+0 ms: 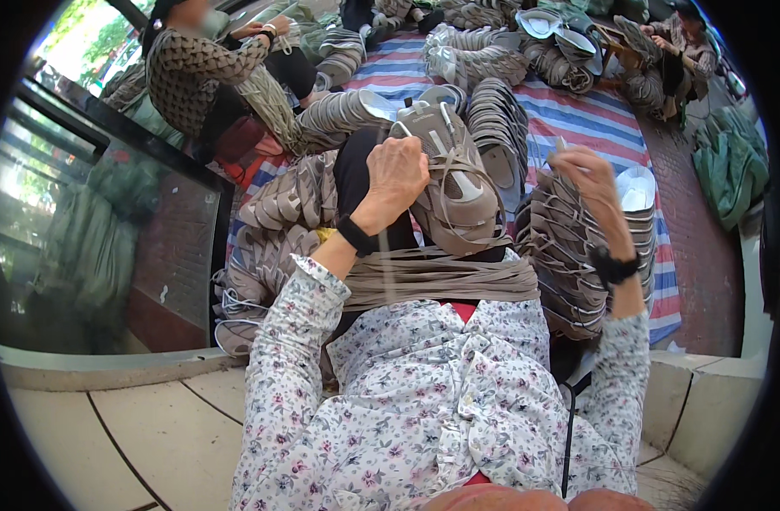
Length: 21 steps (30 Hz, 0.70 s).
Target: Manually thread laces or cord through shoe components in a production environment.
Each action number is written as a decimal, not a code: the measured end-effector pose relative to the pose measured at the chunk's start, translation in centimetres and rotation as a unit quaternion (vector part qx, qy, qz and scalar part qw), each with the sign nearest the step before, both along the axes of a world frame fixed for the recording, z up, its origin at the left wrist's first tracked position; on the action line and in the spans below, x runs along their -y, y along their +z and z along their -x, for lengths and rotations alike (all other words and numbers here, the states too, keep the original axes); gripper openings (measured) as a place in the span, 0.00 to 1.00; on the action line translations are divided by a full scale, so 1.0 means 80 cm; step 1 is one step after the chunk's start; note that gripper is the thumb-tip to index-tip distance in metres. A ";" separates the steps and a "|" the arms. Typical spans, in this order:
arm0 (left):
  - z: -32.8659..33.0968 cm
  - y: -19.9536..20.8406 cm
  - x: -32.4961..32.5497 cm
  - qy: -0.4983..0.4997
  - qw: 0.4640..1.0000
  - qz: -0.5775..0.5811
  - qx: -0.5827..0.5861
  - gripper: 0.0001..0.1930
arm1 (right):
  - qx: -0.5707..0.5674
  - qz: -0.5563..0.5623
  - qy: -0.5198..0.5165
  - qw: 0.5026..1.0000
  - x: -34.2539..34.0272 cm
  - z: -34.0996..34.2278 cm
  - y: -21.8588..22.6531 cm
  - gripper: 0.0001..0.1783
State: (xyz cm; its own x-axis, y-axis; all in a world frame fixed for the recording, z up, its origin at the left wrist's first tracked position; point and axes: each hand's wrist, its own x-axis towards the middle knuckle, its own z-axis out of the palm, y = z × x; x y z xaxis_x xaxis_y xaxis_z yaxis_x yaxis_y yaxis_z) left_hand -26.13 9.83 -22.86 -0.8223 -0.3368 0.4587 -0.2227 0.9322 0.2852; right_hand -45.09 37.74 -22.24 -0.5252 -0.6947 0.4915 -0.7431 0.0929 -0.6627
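A grey-brown shoe upper (460, 203) with white trim lies across my lap, its lace looped loosely over it. My left hand (396, 180) is closed at the upper's left edge, gripping it. The fingertips are partly hidden by the back of the hand. Out to the right, my right hand (587, 177) is raised with thumb and finger pinched. A small pale tip, seemingly a shoelace end (561, 144), sticks out of that pinch. A thick bundle of flat grey-brown laces (441, 279) lies across my lap, below the upper.
Rows of stacked shoe uppers stand left (292, 189), right (569, 247) and ahead (498, 128) on a striped sheet (590, 119). One person (204, 72) sits at far left, another (692, 51) at far right. A green sack (731, 162) lies right; a glass panel (100, 230) stands left.
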 end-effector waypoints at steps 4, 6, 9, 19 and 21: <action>-0.011 -0.005 0.002 0.003 0.997 -0.071 -0.022 0.09 | 0.326 0.027 0.107 0.939 0.089 -0.050 0.014 0.10; -0.015 0.003 0.003 0.009 0.993 -0.114 -0.027 0.08 | 0.394 0.017 0.128 0.910 0.111 -0.043 0.007 0.10; 0.000 0.012 0.010 -0.042 0.989 -0.049 -0.134 0.08 | 0.478 0.020 0.136 0.867 0.132 -0.033 -0.012 0.09; 0.069 -0.001 0.030 -0.084 0.943 -0.312 0.081 0.11 | 0.484 -0.040 0.138 0.863 0.146 -0.020 -0.020 0.12; 0.073 -0.005 0.026 -0.093 0.978 -0.179 0.062 0.11 | 0.488 -0.047 0.157 0.857 0.145 -0.020 -0.017 0.12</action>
